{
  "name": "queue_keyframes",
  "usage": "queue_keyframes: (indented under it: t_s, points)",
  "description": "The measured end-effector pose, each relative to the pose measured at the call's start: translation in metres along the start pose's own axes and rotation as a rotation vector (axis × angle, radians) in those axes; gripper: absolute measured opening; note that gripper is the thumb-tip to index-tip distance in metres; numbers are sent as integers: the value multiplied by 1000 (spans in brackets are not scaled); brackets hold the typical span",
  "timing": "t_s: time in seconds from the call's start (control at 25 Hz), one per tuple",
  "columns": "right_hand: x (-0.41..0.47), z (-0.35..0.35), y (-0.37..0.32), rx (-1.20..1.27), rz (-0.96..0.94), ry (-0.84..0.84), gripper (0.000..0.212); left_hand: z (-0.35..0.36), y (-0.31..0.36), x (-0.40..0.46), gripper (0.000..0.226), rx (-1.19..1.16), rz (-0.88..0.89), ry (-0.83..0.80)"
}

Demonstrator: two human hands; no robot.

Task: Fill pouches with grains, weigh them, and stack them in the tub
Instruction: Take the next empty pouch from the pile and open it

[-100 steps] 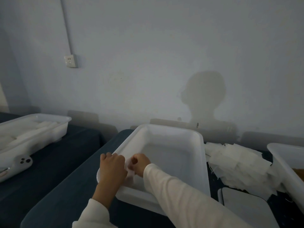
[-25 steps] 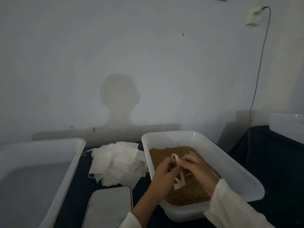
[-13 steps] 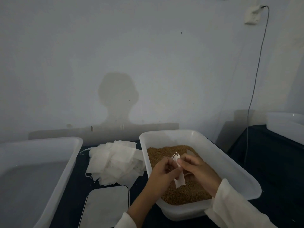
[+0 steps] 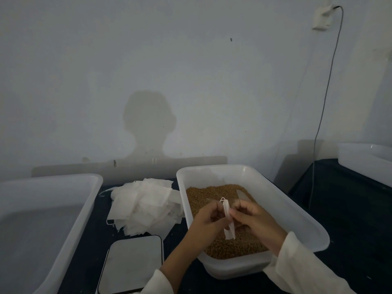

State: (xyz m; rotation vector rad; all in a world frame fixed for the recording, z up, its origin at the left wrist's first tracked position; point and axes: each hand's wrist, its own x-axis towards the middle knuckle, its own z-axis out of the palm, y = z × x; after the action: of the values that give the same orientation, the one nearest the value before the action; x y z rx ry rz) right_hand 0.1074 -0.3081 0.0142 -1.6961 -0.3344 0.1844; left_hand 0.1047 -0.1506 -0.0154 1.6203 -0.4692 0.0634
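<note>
Both hands at lower centre over the grain tub (image 4: 275, 188): left hand (image 4: 209, 222) and right hand (image 4: 253, 219) pinch the pouch (image 4: 228, 219) between them, upright above the grains (image 4: 212, 192). It looks feather-light, limp, easy to tear, so best held by the mouth edges. Against half a second ago, the pouch stands more edge-on and the hands sit slightly apart

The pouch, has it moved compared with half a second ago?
Barely: the pouch, pinched by both hands, hangs over the grain tub as before.
</note>
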Motion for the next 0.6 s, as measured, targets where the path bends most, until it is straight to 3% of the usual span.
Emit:
queue_keyframes:
  t_s: [0.2,0.44,0.52,0.6]
  points:
    - [0,-2,1,-109,-2,31,12,3,4,6,11,208,9,16]
    - [-1,-18,2,-301,36,165,14,5,5,10,21,204,101,56]
    - [-1,-20,1,-409,47,168,15,4,7,15,22,397,184,14]
    - [0,-20,1,-440,61,191,15,5,7,18,21,733,257,-29]
